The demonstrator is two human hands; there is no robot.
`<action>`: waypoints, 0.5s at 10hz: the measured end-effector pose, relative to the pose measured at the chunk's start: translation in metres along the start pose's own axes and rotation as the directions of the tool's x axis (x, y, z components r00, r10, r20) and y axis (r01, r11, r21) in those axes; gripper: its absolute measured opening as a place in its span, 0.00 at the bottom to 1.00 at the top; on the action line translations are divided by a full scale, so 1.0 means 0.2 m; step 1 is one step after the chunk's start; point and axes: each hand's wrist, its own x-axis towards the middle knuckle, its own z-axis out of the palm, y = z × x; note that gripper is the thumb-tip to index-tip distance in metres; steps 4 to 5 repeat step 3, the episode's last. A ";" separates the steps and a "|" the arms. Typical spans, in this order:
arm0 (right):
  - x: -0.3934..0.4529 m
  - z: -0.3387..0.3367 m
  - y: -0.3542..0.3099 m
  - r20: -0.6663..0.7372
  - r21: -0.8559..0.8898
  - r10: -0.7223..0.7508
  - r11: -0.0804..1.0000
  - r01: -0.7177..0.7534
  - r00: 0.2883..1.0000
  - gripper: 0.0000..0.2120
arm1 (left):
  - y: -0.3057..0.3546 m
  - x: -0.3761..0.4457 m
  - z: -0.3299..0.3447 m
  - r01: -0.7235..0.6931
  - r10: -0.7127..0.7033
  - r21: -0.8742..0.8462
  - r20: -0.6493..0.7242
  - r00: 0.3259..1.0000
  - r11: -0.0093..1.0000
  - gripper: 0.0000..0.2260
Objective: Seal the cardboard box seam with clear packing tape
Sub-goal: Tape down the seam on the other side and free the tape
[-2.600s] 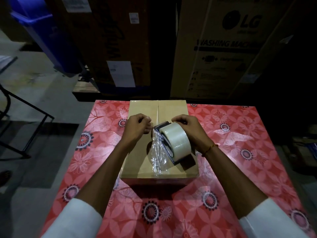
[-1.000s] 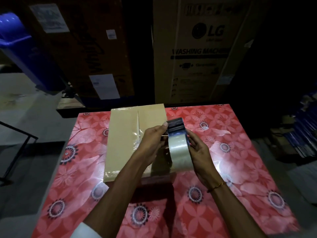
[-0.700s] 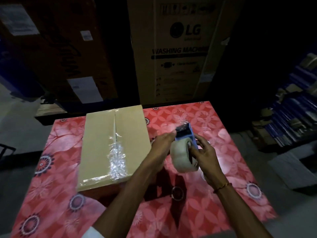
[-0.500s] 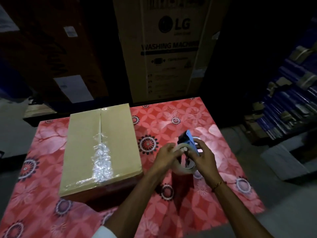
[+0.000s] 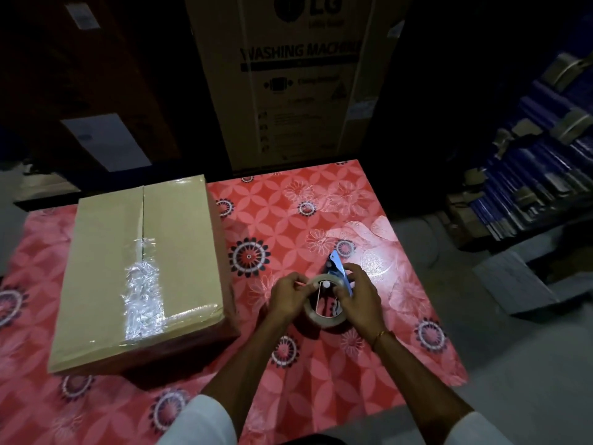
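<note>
A tall LG washing-machine carton [image 5: 298,81] stands in shadow behind the far edge of a table covered in a red floral cloth [image 5: 321,213], with stacks of dark blue packages [image 5: 542,168] piled on the floor off the table's right side. On the left half of the tabletop sits the cardboard box [image 5: 106,252], its far end close to the table's far edge and its top seam [image 5: 142,220] running from the far end toward the near end. Clear packing tape [image 5: 142,297] lies crumpled and bunched along the near half of that seam — glossy and wrinkled rather than flat — while the far half of the seam shows bare. To the right of the box, well clear of it and toward the table's right edge, both bare hands are closed on a roll of clear tape in a blue-bladed dispenser [image 5: 330,300], which is held low over the cloth. The left hand [image 5: 287,297] pinches at the roll's upper rim with fingertips drawn together; the right hand [image 5: 361,298] wraps the opposite side of the roll — a thin gold bracelet [image 5: 382,335] circles that wrist. White sleeves [image 5: 199,422] show at the bottom of the frame. The dispenser's blue blade end [image 5: 333,261] points away from the person.
</note>
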 end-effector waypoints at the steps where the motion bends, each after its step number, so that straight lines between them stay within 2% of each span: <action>1: 0.01 0.00 0.00 0.017 -0.014 0.023 1.000 -0.023 1.000 0.18 | 0.01 0.00 -0.01 0.003 -0.003 0.034 0.010 1.000 0.999 0.09; 2: 0.01 0.00 0.00 0.050 -0.057 0.018 0.998 -0.015 0.999 0.21 | 0.02 0.00 -0.02 -0.034 0.032 0.080 0.021 0.999 0.996 0.07; 3: 0.01 -0.03 -0.07 0.017 -0.173 -0.007 0.985 0.009 1.000 0.25 | 0.09 0.02 -0.05 -0.105 0.106 0.118 0.002 0.994 0.987 0.05; 5: 0.01 -0.03 -0.07 0.017 -0.173 -0.007 0.985 0.009 1.000 0.25 | 0.09 0.02 -0.05 -0.105 0.106 0.118 0.002 0.994 0.987 0.05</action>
